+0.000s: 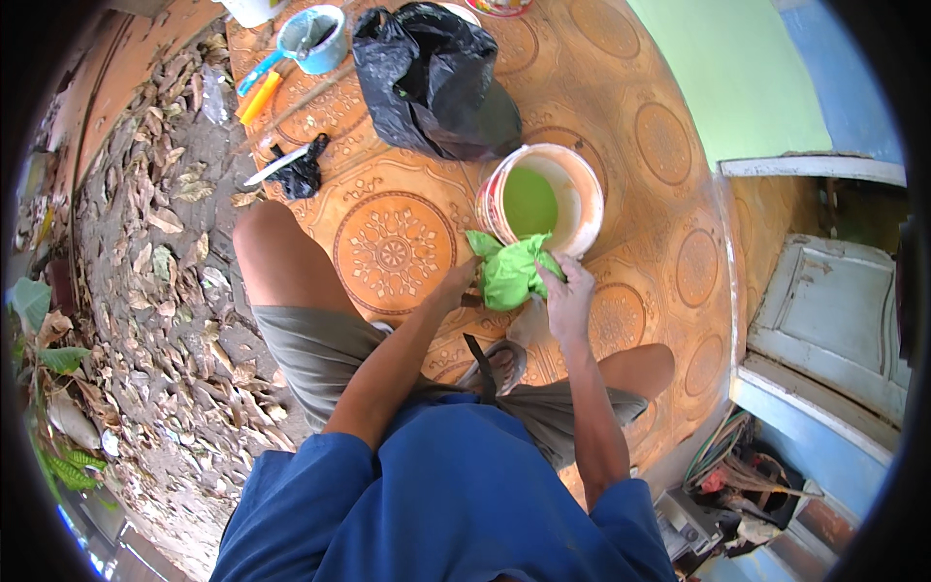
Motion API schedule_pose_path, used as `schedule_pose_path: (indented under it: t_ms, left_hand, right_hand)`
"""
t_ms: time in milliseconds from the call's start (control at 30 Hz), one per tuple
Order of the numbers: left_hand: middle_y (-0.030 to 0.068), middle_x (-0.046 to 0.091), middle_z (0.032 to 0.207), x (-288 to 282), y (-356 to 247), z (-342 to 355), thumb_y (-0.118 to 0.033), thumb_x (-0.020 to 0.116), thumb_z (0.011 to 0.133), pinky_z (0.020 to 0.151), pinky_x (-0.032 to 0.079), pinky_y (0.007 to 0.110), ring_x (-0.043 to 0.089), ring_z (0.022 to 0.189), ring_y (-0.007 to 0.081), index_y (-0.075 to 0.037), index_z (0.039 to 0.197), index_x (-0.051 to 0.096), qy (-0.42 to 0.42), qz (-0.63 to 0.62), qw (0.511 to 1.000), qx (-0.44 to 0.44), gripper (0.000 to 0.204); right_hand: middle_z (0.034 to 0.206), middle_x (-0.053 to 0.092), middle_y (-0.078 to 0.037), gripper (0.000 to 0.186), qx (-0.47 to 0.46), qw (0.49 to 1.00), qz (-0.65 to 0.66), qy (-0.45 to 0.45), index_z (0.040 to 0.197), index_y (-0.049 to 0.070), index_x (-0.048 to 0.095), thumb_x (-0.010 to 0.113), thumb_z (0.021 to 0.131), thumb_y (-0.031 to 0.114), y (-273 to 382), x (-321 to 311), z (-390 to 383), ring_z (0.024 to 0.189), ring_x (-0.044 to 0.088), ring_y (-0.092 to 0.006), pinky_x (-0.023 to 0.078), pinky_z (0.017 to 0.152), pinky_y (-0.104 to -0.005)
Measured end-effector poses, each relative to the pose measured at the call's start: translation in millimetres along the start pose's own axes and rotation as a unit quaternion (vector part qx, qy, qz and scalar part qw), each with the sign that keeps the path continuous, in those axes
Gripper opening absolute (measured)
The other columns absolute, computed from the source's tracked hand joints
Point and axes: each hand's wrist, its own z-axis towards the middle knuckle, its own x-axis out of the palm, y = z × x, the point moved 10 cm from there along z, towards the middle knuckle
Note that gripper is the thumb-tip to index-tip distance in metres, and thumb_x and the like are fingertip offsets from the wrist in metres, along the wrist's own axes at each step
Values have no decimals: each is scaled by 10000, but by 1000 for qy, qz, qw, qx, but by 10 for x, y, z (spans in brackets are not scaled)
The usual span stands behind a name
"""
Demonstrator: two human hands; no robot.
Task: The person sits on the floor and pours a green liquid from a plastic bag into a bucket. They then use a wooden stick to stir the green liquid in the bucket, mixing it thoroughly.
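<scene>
Between my two hands is a crumpled bright green plastic bag [511, 274], close to the near rim of a white bucket [582, 204]. My left hand [463, 282] grips the bag's left side, its fingertips partly hidden. At the right edge, the fingers and thumb of my right hand [570, 289] are closed on the bag. Tipped somewhat toward me, the bucket shows green paint [529, 202] inside and pale smears on its inner wall. What the bag contains, if anything, cannot be seen.
Beyond the bucket stands a black plastic bag [427, 82]. A blue dipper [318, 44], an orange strip [260, 98] and a white-bladed knife [276, 167] on black plastic lie at the left edge of the tiled floor [393, 250]. Dry leaves [184, 291] cover the ground; a green wall [737, 78] rises right.
</scene>
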Motion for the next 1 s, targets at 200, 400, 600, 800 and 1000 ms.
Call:
schedule_pose_path:
  t_ms: [200,400,600,800,1000]
  left_hand:
    - [175,609,829,-994,-1605,-856,-377,451,878,762,430,367,580,806,302,32,1016,545,-449,-22,817,362,442]
    - [240,585,1064,-1251,-3423,-1715,-555,653,695,864,438,366,572,1003,337,51,1074,535,-465,47,786,405,724]
    - [226,626,971,-1367,-3402,-1497,-240,652,670,792,490,363,610,930,322,47,926,629,-392,333,796,318,385]
    - [182,642,746,-1535,-2862,-1727,-194,593,661,677,497,363,634,743,277,2,852,654,-323,266,859,295,280]
    - [166,641,728,-1725,-2678,-1646,-204,623,674,673,486,362,632,728,269,-15,852,644,-316,232,856,338,261]
  right_hand:
    - [876,632,-86,198,-3,1000,28,-7,972,-85,607,611,782,-28,33,130,-99,801,564,-105,452,733,-237]
    - [884,608,-60,208,-6,999,46,12,993,-91,604,584,795,-33,452,405,-157,810,533,-87,429,751,-224]
    - [903,621,-80,207,-3,996,91,19,989,-77,605,590,789,-28,617,685,-87,823,557,-108,435,766,-234]
    - [892,625,-82,196,-35,995,89,20,977,-73,607,587,790,-20,807,881,123,812,559,-109,433,758,-234]
    - [893,616,-77,177,-63,989,118,62,964,-71,605,584,794,-26,1045,1170,449,805,553,-108,436,741,-237]
